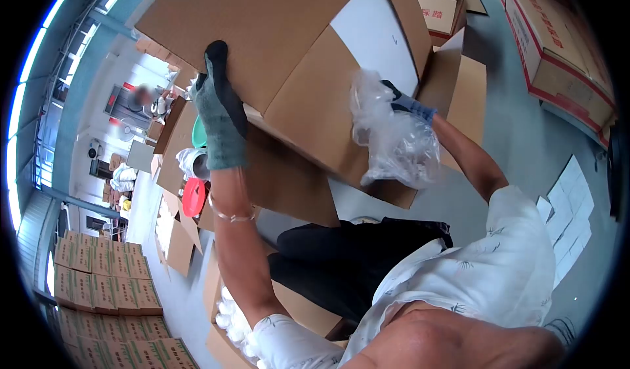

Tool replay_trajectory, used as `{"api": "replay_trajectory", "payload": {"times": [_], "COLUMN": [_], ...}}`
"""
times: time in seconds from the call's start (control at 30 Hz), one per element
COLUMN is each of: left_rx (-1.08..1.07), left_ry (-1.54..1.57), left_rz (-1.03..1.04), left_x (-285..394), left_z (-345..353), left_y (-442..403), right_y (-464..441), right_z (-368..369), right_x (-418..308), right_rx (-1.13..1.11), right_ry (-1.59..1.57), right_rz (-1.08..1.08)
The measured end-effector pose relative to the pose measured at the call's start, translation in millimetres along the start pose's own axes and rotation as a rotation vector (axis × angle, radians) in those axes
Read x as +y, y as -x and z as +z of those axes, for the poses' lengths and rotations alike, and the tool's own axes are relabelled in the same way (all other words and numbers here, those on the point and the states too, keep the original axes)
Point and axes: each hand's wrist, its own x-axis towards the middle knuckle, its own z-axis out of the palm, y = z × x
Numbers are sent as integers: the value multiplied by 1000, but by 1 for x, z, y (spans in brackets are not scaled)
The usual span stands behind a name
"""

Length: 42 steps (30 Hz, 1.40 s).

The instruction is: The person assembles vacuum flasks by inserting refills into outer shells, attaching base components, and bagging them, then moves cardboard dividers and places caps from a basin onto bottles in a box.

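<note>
A large open cardboard box (262, 34) stands tilted in front of me with its flaps spread. My left hand (222, 100), in a grey-green glove with dark coating, grips the box's left edge, some fingers hidden behind the cardboard. A white sheet or panel (380, 31) shows at the box's opening. My right hand (408, 104), gloved too, is closed at a crumpled clear plastic bag (397, 139), which hangs over the near flap (321, 100). The bag partly covers the fingers.
Stacked cartons (105, 270) stand at lower left, red-edged cartons (558, 41) at upper right. A red basin (193, 197) and open boxes are left of my arm. White wrapped items (230, 316) fill a box beside me. White sheets (569, 205) lie on the floor.
</note>
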Motion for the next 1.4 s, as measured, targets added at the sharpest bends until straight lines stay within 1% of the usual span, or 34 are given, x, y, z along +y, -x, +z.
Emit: {"api": "replay_trajectory", "payload": {"times": [0.07,0.13,0.2,0.23,0.27,0.3,0.37,0.4,0.47,0.6,0.7,0.8,0.83,0.87,0.93,1.0,1.03,1.07,1.13,1.17,1.2,1.23,1.27,1.3,1.33,1.37,1.4], "left_rx": [-16,-71,-107,-112,-120,-104,-80,-112,-177,-231,-201,-257,-262,-263,-263,-340,-402,-385,-258,-133,-162,-262,-252,-272,-388,-579,-606], "left_ry": [59,209,327,366,403,410,424,459,530,499,372,453,419,315,-297,-573,-730,-747,-638,-451,-305,-111,-57,-170,-255,-291,-391], "left_rz": [-201,-228,-280,-314,-352,-282,-150,-141,-133,-263,-174,-175,-127,-64,557,188,16,-76,41,248,345,301,336,283,151,0,103], "left_x": [-27,-36,-44,-50,-54,-65,-86,-84,-77,-70,-74,-60,-61,-70,-92,-101,-94,-86,-87,-99,-104,-117,-149,-181,-220,-245,-279], "left_z": [-5,-3,1,2,5,14,39,47,59,66,70,57,49,39,14,11,10,20,45,62,74,84,103,118,132,136,144], "left_y": [-25,-43,-58,-66,-71,-77,-83,-82,-77,-73,-70,-62,-64,-71,-80,-81,-78,-69,-42,-22,-4,15,37,69,110,153,203], "right_y": [9,32,66,81,95,109,122,120,109,77,51,30,24,25,41,77,98,121,177,203,230,254,276,297,317,333,348], "right_z": [-8,-11,-11,-9,-5,0,48,62,62,45,33,19,15,10,-1,-9,-13,-16,-22,-25,-25,-29,-30,-30,-32,-34,-36], "right_x": [-23,-67,-112,-128,-137,-147,-188,-201,-208,-223,-237,-257,-266,-274,-292,-311,-321,-329,-345,-352,-358,-365,-370,-374,-378,-383,-387], "right_rx": [50,51,-59,-217,-436,-632,-600,-523,-386,-172,-20,120,167,209,291,357,391,426,511,561,606,653,703,749,787,823,858], "right_ry": [-131,-229,-227,-54,308,655,1068,1157,1131,1077,1083,1123,1145,1163,1208,1264,1293,1327,1385,1413,1435,1460,1474,1490,1509,1525,1538], "right_rz": [74,196,360,411,327,176,38,-14,-78,-171,-226,-257,-267,-263,-242,-183,-143,-96,12,73,126,181,227,275,313,352,386]}}
